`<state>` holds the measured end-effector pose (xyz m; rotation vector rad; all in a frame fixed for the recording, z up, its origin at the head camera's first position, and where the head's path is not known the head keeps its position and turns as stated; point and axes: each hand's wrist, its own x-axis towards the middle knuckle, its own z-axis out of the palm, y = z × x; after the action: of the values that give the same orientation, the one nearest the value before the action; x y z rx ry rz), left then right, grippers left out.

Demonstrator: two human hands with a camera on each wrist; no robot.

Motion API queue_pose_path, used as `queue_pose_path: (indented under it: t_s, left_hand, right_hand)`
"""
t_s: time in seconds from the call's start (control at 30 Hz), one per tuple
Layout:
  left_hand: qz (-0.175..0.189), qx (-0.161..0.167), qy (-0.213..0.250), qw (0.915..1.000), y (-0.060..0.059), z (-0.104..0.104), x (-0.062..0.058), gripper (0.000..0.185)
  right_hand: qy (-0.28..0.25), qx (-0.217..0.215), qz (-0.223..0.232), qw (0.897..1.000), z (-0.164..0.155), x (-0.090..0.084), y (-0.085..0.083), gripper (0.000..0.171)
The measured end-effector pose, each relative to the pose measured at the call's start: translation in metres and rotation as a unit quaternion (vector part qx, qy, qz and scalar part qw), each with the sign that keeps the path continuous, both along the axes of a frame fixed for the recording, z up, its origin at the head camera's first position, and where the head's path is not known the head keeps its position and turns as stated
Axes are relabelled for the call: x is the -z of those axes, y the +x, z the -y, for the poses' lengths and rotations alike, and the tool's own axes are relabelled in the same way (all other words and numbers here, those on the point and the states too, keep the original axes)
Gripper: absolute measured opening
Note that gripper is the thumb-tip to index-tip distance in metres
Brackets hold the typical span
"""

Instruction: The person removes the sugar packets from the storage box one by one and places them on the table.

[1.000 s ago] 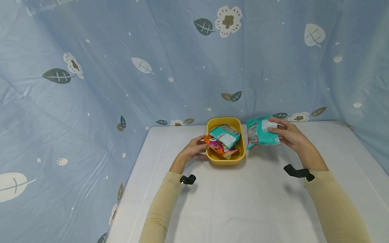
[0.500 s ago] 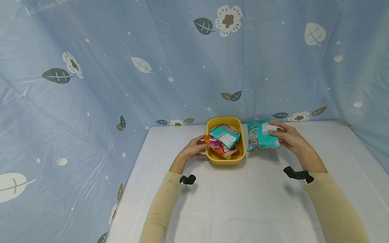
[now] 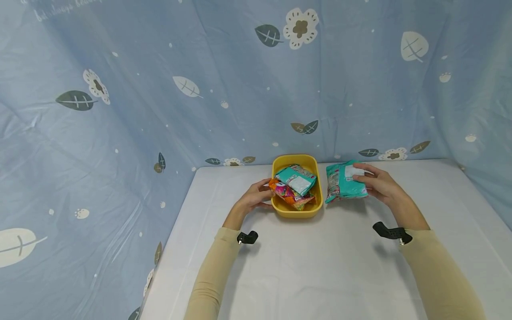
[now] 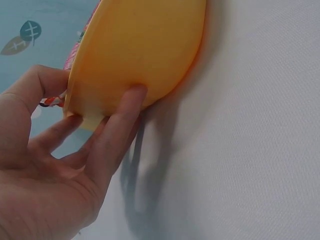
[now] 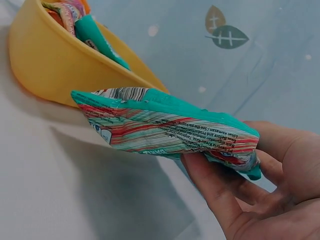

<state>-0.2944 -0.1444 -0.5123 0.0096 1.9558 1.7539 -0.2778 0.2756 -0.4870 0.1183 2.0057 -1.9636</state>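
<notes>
Head view: a smooth, rounded-rectangular yellow bowl [image 3: 297,209] stands on the white cloth-covered table [image 3: 320,266], holding a crinkled teal packet [image 3: 296,178] atop an orange-pink packet [image 3: 289,195]. The left hand [image 3: 256,196] rests against the bowl's left wall. The right hand [image 3: 378,183] grips a glossy teal snack bag [image 3: 344,181] just right of the bowl. A blue leaf-printed curtain [image 3: 160,89] hangs behind.

Left wrist view: straight fingers [image 4: 122,117] press the bowl's matte plastic wall [image 4: 140,50], the thumb at its rim; nothing is clasped. The table weave is fine-textured.

Right wrist view: thumb and fingers [image 5: 210,182] pinch the flat, striped foil bag [image 5: 165,130] at its sealed end, held clear of the table beside the bowl [image 5: 55,65].

Compared with one second ago, the bag sits slightly lower and closer to the bowl; the left hand is unchanged.
</notes>
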Motion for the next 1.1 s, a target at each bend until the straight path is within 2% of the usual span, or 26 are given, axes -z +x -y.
queue_pose_path:
  t_s: [0.6,1.1]
  left_hand:
    - [0.0,0.0,-0.001,1.0,-0.001,0.001,0.006,0.065]
    - [-0.006,-0.001,0.006,1.0,0.0,0.001,0.003,0.065]
  right_hand:
    - [-0.039,-0.01,0.017,0.999,-0.001,0.015,0.003,0.072]
    - [0.064,-0.03,0.003,0.997,-0.005,0.027,0.002,0.073]
